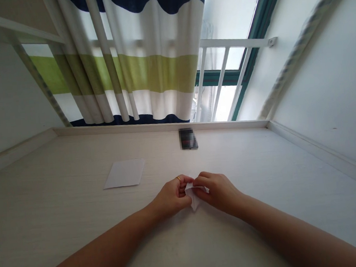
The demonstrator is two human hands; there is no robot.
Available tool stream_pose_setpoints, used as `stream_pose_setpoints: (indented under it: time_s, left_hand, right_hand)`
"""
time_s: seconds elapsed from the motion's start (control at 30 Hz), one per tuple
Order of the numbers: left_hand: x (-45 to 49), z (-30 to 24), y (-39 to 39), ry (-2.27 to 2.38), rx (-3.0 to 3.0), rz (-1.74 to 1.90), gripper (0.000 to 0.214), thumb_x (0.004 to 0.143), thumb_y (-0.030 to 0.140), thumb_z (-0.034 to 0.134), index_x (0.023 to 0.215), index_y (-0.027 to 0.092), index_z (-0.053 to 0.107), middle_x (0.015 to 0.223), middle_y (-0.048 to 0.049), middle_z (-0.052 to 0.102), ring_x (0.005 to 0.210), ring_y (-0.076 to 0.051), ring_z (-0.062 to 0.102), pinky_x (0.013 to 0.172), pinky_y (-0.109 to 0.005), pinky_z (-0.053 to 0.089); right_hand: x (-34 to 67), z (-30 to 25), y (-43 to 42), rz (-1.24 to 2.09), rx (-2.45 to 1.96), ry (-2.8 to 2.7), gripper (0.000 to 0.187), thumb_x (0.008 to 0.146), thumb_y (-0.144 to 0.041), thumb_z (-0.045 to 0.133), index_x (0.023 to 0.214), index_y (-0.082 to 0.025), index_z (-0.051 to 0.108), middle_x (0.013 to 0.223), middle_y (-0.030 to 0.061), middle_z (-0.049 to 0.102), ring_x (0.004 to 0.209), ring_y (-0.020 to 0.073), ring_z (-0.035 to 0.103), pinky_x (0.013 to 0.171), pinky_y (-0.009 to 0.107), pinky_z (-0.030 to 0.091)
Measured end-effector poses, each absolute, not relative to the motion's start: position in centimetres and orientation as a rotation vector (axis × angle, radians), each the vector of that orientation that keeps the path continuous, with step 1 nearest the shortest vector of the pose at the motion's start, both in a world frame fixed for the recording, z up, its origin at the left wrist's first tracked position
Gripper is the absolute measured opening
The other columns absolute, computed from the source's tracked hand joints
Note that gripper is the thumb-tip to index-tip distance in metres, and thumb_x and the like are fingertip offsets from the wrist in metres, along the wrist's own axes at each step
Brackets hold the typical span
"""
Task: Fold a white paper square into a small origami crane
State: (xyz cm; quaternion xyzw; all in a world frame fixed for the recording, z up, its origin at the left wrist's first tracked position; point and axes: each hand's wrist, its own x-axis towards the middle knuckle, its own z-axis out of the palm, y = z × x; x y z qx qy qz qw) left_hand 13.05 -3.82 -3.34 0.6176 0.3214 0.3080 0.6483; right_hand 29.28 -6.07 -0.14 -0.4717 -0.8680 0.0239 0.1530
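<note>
Seemingly partway through folding: working on a small folded white paper (195, 204), low in the view toward 6 o'clock, at the pale tabletop (78, 210), with a pointed end also aimed toward 6 o'clock. Pinched at the 9 o'clock side between thumb and fingers of the left hand (171, 198), and at the 3 o'clock side between those of the right hand (220, 189), with fingertips close together at 12 o'clock. Already creased more than once, judging by the narrow point and raised flap; apparently not yet pressed flat. Cannot tell the number of folds left. Flanked toward 10 o'clock by a flat white sheet (124, 173), untouched, showing no crease from here. Backed toward 12 o'clock by a blurred dark object (187, 139).
</note>
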Motion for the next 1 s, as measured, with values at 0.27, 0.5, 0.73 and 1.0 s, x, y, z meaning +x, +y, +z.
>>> stream_pose_setpoints:
  time_s: [0.27, 0.5, 0.73, 1.0]
  left_hand:
    - [13.0, -3.5, -3.9, 0.75, 1.424, 0.681, 0.038, 0.055, -0.001, 0.046, 0.09, 0.013, 0.054, 0.077, -0.0016, 0.06, 0.068, -0.011, 0.055, 0.061, -0.021, 0.038]
    - [13.0, -2.6, -3.8, 0.686, 1.145, 0.704, 0.022, 0.064, 0.016, 0.055, 0.086, 0.011, 0.059, 0.076, -0.0033, 0.061, 0.072, -0.014, 0.055, 0.07, -0.026, 0.041]
    - [12.7, -2.0, -3.7, 0.587, 0.939, 0.751, 0.025, 0.071, 0.032, 0.059, 0.082, 0.009, 0.063, 0.076, -0.0075, 0.064, 0.074, -0.015, 0.057, 0.078, -0.031, 0.042]
    - [12.8, -2.5, -3.4, 0.631, 1.045, 0.774, 0.033, 0.064, 0.037, 0.066, 0.082, 0.01, 0.063, 0.072, -0.0048, 0.064, 0.071, -0.014, 0.059, 0.075, -0.031, 0.045]
  right_hand:
    - [29.2, -0.2, -6.0, 0.172, -1.4, -2.442, 0.012, 0.074, -0.016, 0.05, 0.08, -0.016, 0.06, 0.074, 0.0033, 0.06, 0.062, 0.0116, 0.054, 0.055, 0.021, 0.036]
    - [29.3, -0.6, -5.6, 0.415, -1.356, -2.284, 0.01, 0.071, -0.013, 0.052, 0.074, -0.017, 0.061, 0.074, 0.0026, 0.055, 0.061, 0.0108, 0.05, 0.055, 0.021, 0.036]
    - [29.4, -0.4, -5.0, 0.746, -1.294, -1.965, 0.006, 0.07, -0.015, 0.052, 0.065, -0.016, 0.057, 0.068, 0.0005, 0.051, 0.063, 0.0117, 0.049, 0.056, 0.022, 0.038]
    - [29.2, -0.3, -5.3, 0.981, -1.292, -1.764, 0.01, 0.069, -0.023, 0.055, 0.062, -0.015, 0.052, 0.061, -0.0018, 0.049, 0.058, 0.011, 0.046, 0.054, 0.024, 0.037]
